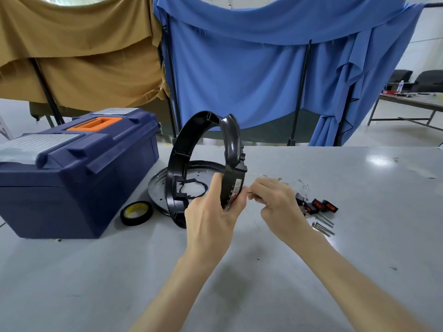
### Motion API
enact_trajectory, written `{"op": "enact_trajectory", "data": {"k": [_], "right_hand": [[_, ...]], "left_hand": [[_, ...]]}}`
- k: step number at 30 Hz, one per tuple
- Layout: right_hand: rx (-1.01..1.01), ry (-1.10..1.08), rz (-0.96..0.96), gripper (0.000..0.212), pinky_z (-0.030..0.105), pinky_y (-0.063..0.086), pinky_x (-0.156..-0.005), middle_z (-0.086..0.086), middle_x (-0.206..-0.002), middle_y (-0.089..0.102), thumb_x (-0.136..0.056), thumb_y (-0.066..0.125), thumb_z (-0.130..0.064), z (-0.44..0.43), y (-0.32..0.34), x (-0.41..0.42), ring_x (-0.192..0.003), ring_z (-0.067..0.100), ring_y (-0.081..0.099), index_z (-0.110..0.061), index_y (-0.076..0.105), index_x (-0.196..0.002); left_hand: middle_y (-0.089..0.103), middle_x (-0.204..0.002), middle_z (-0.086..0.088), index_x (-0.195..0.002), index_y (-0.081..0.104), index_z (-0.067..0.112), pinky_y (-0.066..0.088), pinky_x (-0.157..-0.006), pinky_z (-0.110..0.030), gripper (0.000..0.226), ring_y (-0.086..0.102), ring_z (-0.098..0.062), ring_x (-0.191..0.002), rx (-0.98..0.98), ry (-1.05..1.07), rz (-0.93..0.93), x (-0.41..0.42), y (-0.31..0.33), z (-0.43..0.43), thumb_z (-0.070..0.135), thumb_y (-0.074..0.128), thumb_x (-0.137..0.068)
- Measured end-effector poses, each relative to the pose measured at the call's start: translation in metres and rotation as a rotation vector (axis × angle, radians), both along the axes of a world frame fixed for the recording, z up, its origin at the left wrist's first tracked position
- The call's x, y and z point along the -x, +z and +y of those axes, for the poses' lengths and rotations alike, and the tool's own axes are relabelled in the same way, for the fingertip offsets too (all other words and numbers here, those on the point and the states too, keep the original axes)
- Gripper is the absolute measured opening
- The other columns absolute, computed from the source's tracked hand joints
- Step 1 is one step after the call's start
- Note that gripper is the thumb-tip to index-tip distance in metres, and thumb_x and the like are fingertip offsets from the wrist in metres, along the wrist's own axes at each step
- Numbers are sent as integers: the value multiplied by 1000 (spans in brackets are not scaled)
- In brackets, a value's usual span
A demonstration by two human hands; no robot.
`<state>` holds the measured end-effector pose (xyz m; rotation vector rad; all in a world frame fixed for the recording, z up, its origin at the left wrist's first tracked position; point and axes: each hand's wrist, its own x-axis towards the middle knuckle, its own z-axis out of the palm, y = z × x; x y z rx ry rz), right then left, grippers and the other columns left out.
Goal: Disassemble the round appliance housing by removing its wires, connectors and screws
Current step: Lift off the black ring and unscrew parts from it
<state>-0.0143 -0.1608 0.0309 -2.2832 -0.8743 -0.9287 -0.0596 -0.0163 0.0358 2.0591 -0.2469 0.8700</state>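
The round black housing ring [189, 137] stands on edge in the middle of the table. My left hand [211, 212] grips its lower right part, where a label sits. My right hand [273, 202] is just right of that spot, its fingertips pinching something thin and small by the housing's edge; what it is I cannot tell. A round metal plate [158, 188] lies flat behind the ring. To the right lie black switches with red faces [318, 206], several long screws [323, 225] and thin loose wires [282, 182].
A dark blue toolbox [79, 173] with an orange handle stands at the left. A roll of black tape [136, 213] lies in front of it. Tan and blue cloths hang behind the table's far edge. Another table and chairs stand far right.
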Motion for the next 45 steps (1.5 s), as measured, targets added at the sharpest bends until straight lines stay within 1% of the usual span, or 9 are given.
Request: {"op": "enact_trajectory", "data": {"k": [4,17,21,24,29,31,35,38,45], "right_hand": [[-41,-52,-91,41,36,43,-53,7,-64,54,-46,45,31,1,-9,-3,-61,27,52,-1,59,-69],[-73,-15,72,33,37,41,-52,11,-58,55,-51,46,31,-14,-13,-11,-56,29,50,2,58,-61],[-169,-126,75,22,21,36,-51,-12,-53,46,-55,43,18,-52,-16,-17,-46,11,43,1,59,-57],[-103,-161,101,28,27,41,-51,2,-55,59,-57,51,27,-51,-16,-22,-51,20,51,1,63,-59],[-86,-167,242,29,15,37,-59,-13,-59,53,-68,56,24,-44,-14,-22,-57,10,48,-1,70,-68],[-72,-155,379,30,21,42,-62,-19,-60,51,-75,56,19,-44,-6,-20,-57,-1,48,-6,72,-73],[-65,-24,690,21,16,47,-57,-6,-58,62,-83,67,1,-37,13,-8,-45,2,51,-19,71,-78],[-79,97,738,6,11,41,-51,1,-60,69,-87,69,-13,-33,29,2,-43,11,54,-15,74,-87],[-25,169,783,19,9,37,-49,3,-66,71,-96,59,-22,-24,42,16,-40,16,55,-14,73,-87]], "left_hand": [[62,-58,-6,-92,51,13,51,-56,-46,31,62,-32,-53,-11,-1,-2,-2,0,-2,40,65,-90],[60,-53,-9,-92,52,7,50,-53,-46,33,59,-34,-50,-84,37,-42,2,-1,-4,37,65,-90],[64,-62,-8,-91,52,7,53,-55,-47,31,61,-36,-51,72,78,-80,-3,8,19,33,68,-87],[62,-58,-8,-89,52,12,53,-57,-48,27,58,-39,-52,36,30,-25,-4,5,22,31,70,-86],[64,-60,-7,-95,57,14,53,-58,-47,22,60,-37,-53,31,-28,-2,-1,4,20,25,73,-83],[66,-66,-5,-95,58,17,55,-60,-46,21,61,-36,-55,53,-36,29,-2,6,22,22,74,-82],[66,-65,0,-84,56,23,57,-54,-43,24,63,-23,-49,132,-84,43,-1,15,29,14,77,-76],[65,-65,-2,-85,58,20,56,-48,-37,34,62,-19,-48,227,-200,53,-3,22,40,18,87,-68],[63,-60,-13,-77,60,24,51,-42,-30,46,57,-24,-40,331,-298,38,-11,29,56,23,96,-48]]}}
